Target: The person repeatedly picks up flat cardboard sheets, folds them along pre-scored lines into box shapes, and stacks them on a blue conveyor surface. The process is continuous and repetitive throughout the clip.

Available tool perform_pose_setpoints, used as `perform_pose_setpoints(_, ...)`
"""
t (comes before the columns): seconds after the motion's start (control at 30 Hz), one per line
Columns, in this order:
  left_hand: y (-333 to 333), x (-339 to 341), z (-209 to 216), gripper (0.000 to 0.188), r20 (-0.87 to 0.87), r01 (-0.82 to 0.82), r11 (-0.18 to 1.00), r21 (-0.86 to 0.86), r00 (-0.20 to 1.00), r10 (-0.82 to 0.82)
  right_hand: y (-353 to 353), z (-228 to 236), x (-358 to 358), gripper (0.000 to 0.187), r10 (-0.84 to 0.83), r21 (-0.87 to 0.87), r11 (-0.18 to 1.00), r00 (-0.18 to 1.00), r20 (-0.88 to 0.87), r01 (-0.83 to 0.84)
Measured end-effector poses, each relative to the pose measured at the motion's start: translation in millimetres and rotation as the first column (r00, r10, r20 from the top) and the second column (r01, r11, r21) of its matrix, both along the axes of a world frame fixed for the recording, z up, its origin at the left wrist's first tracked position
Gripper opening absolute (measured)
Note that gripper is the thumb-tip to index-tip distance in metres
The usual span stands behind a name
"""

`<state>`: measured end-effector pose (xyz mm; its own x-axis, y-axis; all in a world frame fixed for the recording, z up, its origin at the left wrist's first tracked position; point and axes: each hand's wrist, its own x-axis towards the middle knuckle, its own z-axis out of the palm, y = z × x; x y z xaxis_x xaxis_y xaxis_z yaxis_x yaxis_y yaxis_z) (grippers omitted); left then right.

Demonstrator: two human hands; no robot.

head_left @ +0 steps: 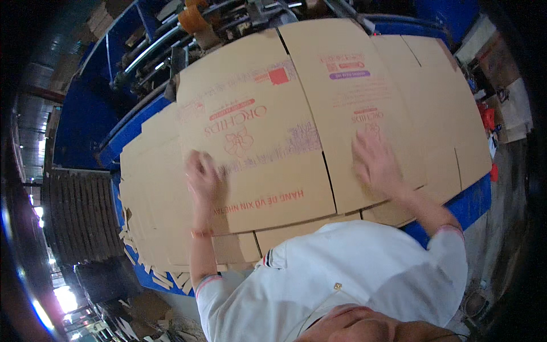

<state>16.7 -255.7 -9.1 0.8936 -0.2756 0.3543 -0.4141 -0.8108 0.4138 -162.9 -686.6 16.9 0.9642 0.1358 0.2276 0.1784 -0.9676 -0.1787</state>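
Observation:
A flat printed cardboard box blank (pixel 279 176) lies before me, tan with red and purple print and dark slots between its panels. At its left edge is my left hand (pixel 203 174), fingers curled in and closed on the cardboard; its fingertips are partly hidden and slightly blurred. My right hand (pixel 376 164) rests palm down on the right-hand panel, fingers stretched out and slightly apart, holding nothing. Beneath and beside the printed blank lie plain cardboard sheets (pixel 151 188), reaching out to the left and right.
Behind the cardboard stands a blue machine frame (pixel 85 122) with metal rollers (pixel 154 54) and an orange roll (pixel 191 20). Cardboard scraps (pixel 165 279) lie along the blue table's (pixel 142 275) near left edge. A tall dark stack (pixel 77 216) stands at the left. Red items (pixel 487 118) sit at the right.

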Motion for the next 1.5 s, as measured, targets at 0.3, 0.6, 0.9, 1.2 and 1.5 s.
perform_pose_setpoints(0.3,-42,-108,14,0.080,-0.106,0.402,0.824,0.399,0.913,-0.394,-5,-7,-33,0.079,0.155,-0.096,0.983,0.988,-0.012,-0.156)
perform_pose_setpoints(0.6,-81,18,12,0.065,0.089,0.457,0.793,0.402,0.843,-0.531,-58,-25,105,0.074,0.248,-0.164,0.963,0.943,0.220,-0.215)
perform_pose_setpoints(0.9,-75,68,4,0.052,0.323,-0.025,0.967,0.253,0.945,-0.060,-84,-49,217,0.061,-0.140,-0.115,0.964,0.824,0.548,0.241)
perform_pose_setpoints(1.2,234,-4,2,0.038,-0.171,-0.933,0.320,0.164,0.292,0.941,-79,-52,217,0.050,-0.153,-0.026,0.980,0.821,0.550,0.199)
perform_pose_setpoints(1.5,234,-11,1,0.058,0.094,-0.928,0.272,0.255,0.303,0.948,-81,-51,203,0.036,-0.255,-0.079,0.939,0.830,0.496,0.335)
